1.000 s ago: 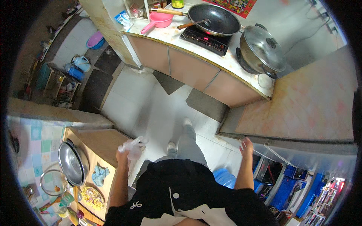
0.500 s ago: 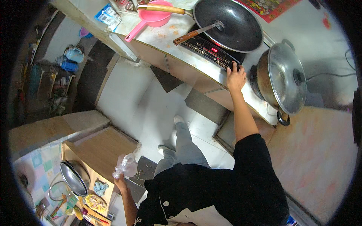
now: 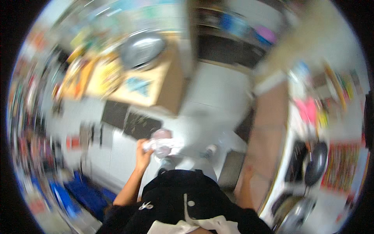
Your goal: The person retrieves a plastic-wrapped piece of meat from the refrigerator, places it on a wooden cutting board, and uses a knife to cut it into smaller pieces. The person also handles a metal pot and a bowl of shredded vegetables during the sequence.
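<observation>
The picture is smeared by motion. In front of my body, my left hand (image 3: 143, 153) is closed on the gathered neck of a clear plastic bag (image 3: 162, 143), which hangs over the floor; what is inside it, if anything, I cannot make out. Low beside the counter's cabinet front (image 3: 267, 140), my right hand (image 3: 248, 171) hangs down, its fingers too blurred to read. On the counter to the right, a black wok (image 3: 316, 163) sits by a black induction cooker (image 3: 296, 160).
A wooden table (image 3: 171, 84) at the far left bears a metal bowl (image 3: 142, 48), a blue cloth (image 3: 138, 85) and yellow food (image 3: 109, 76). On the counter are a pink strainer (image 3: 306, 111) and a lidded pot (image 3: 292, 214). Dark mats (image 3: 231, 169) lie on the floor.
My view has swung left, toward the wooden table. My right hand has come off the cooker's front and dropped to my side. The plastic bag is still in my left hand.
</observation>
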`<state>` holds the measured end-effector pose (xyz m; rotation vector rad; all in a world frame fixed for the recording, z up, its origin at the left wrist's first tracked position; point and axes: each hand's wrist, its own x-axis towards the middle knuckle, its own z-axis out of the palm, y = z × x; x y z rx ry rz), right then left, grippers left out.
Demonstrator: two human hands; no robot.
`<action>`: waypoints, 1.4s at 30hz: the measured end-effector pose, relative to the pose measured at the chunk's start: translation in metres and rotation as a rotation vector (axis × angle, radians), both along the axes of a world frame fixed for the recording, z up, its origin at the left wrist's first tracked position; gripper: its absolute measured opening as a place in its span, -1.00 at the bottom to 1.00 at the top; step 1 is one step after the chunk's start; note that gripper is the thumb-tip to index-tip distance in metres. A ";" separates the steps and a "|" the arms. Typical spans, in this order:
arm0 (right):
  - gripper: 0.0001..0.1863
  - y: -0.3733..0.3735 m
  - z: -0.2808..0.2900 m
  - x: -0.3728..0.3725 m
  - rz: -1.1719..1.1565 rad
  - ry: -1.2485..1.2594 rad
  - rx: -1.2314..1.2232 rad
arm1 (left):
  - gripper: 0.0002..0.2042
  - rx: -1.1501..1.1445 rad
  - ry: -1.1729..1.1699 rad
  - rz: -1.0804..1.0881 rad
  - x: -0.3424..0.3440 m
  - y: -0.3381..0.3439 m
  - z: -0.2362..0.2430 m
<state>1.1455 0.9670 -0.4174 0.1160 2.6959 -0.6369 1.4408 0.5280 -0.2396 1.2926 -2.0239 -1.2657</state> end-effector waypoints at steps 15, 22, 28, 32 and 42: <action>-0.64 -0.565 0.225 0.444 1.593 -0.731 -0.886 | -0.69 -0.261 0.278 0.908 0.378 -0.095 0.106; -0.71 -0.718 0.227 0.505 1.697 -0.527 -0.800 | -0.73 -0.179 0.363 1.133 0.450 -0.181 0.092; -0.73 -0.924 0.190 0.444 1.132 -0.402 -0.806 | -0.78 -0.152 0.228 1.149 0.505 -0.313 0.084; -0.71 -1.022 0.193 0.438 1.102 -0.360 -0.872 | -0.78 -0.224 0.126 1.072 0.527 -0.430 0.099; -0.52 -1.158 0.185 0.503 1.109 -0.020 -0.461 | -0.79 -0.354 0.131 0.900 0.560 -0.677 0.124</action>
